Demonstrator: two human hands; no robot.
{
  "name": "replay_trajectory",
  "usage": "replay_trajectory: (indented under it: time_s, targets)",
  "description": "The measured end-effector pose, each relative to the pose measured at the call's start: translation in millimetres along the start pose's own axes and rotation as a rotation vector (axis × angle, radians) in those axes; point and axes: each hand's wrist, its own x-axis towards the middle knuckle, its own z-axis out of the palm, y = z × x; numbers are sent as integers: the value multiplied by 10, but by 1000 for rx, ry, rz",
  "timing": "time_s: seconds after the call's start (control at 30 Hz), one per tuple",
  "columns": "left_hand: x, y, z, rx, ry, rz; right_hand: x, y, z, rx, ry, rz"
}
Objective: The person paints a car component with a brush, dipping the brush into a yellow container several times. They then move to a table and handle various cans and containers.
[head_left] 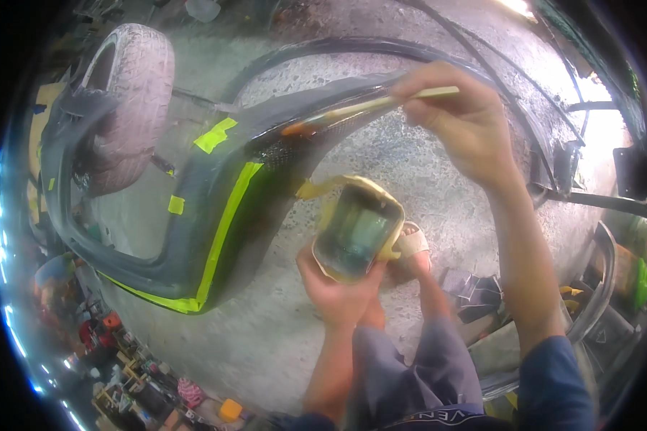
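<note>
A slim paintbrush (363, 108) with a pale handle is pinched in the fingers of my right hand (456, 111). Its orange-brown bristle end rests against a glossy dark woven patch (273, 152) on a large curved black-grey panel that looks like a vehicle body part (176, 244). Yellow-green tape (228, 219) runs along the panel's edge, and small tape pieces (214, 135) stick to its face. Below the brush, my left hand (343, 296) grips a yellowish cut-open container (398, 215) from its near side. Clear-looking liquid (356, 241) shows inside it.
A dusty tyre (136, 100) stands at the left behind the panel's frame. Tools and clutter (133, 366) line the lower left. Dark metal bars (589, 200) and scrap parts (600, 287) lie on the right. My sandalled foot (413, 244) is on the speckled concrete floor (402, 161).
</note>
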Motion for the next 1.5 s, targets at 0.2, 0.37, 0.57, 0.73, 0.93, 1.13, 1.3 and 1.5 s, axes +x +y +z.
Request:
replay_trajectory:
  time_s: [0.2,0.37,0.57,0.73,0.93,1.13,1.3,1.5]
  targets:
    - [-619,-491,-129,-29,32,-148,-227,173,-307,-373,210,173]
    - [-1020,-600,-268,12,-52,-251,-195,-166,140,-615,134,-48]
    - [-1092,-524,-352,-170,-46,-326,-80,-658,670,-751,-30,-320]
    - [-983,-466,-380,-86,-171,-257,71,-869,761,-677,-61,-372]
    - [-1131,-608,-576,-192,-45,-455,82,-894,994,-728,-153,-321]
    - [-1056,-681,-538,-340,-77,-341,-48,-721,350,-725,-97,-246]
    - [-1277,-764,-745,-132,-46,-310,-207,-362,293,-1042,7,-41]
    - [-1012,-517,-485,-301,23,-530,-285,360,-723,-514,396,367]
